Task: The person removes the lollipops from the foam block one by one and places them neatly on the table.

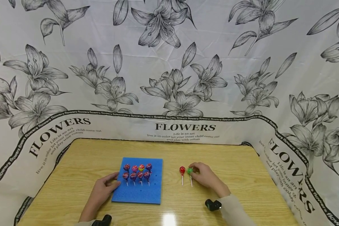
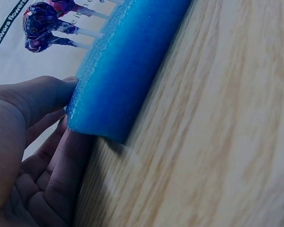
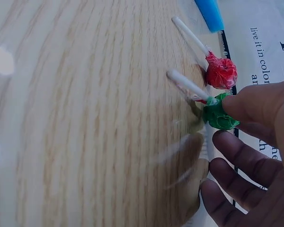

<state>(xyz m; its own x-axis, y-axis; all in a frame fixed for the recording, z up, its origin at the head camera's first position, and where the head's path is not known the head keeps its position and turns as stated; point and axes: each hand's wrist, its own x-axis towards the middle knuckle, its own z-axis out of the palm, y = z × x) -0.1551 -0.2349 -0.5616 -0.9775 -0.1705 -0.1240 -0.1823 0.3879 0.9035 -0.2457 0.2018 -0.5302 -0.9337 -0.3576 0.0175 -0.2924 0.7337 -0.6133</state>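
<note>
A blue foam pad [image 1: 137, 188] [image 2: 128, 66] lies on the wooden table [image 1: 73, 163], with several wrapped lollipops [image 1: 137, 172] [image 2: 42, 23] standing upright in it. My left hand [image 1: 116, 180] [image 2: 73, 113] rests against the pad's left edge. Its thumb touches the edge and its fingers lie straight beside it. To the right of the pad, a red lollipop [image 1: 182, 171] [image 3: 221, 73] and a green lollipop [image 1: 190, 171] [image 3: 220, 116] lie flat on the table. My right hand [image 1: 192, 172] [image 3: 227, 125] touches the green one's head with one fingertip. Its other fingers are spread just beside it.
A white flower-printed cloth [image 1: 169, 62] walls in the table at the back and on both sides. Bare wood [image 3: 85, 118] lies in front of the loose lollipops and to the right of my right hand. Black wrist-worn cameras [image 1: 213, 204] show at the bottom.
</note>
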